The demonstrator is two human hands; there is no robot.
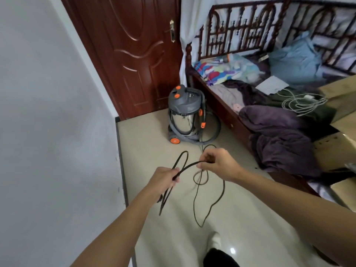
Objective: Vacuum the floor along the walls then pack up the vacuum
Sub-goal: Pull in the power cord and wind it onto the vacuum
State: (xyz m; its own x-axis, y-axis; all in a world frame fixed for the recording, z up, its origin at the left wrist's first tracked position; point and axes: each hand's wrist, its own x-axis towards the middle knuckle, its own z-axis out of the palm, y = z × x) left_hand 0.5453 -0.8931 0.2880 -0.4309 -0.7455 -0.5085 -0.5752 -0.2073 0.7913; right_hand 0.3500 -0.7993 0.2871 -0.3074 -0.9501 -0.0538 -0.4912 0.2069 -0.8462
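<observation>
At centre frame the left hand grips gathered loops of the black power cord; the right hand pinches the next length, apparently to lay on another coil. The vacuum stands just above, between door and bed, hose wrapped round it; packing up seems underway.

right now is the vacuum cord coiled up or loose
Partly loose: left hand holds loops, right hand pinches the cord, slack trails to the floor.
</observation>
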